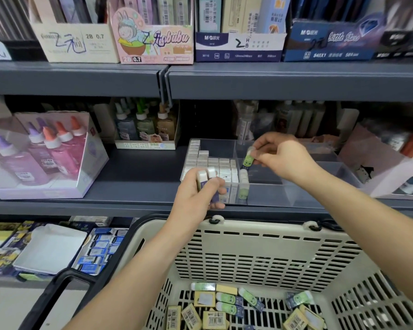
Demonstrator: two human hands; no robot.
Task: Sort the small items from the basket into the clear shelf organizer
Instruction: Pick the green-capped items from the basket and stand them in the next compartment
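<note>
The cream slotted basket (pixel 260 231) fills the space beneath both forearms, its near side cut off by the bottom edge. On its floor, below the wrists, lie loose erasers (pixel 227 303) in yellow and green sleeves. Ahead of the hands, on the grey shelf (pixel 134 167), stands the clear organizer (pixel 303 195). The compartment just beyond the left hand is packed with rows of white erasers (pixel 215 163), and the one under the right hand is mostly bare. Both arms reach up and forward from the lower edge. The left hand (pixel 196 194) hovers at the organizer's front left corner, fingers curled round a small stack of white-topped erasers (pixel 204 176). Two tops show, and the palm hides the rest, so the count is unclear. The right hand (pixel 281 158), wrist bent downward, pinches a green eraser (pixel 247 159) by its upper end between thumb and fingertips, tilted over the organizer's middle divider. Something green shows blurred through the front wall between the hands.
</note>
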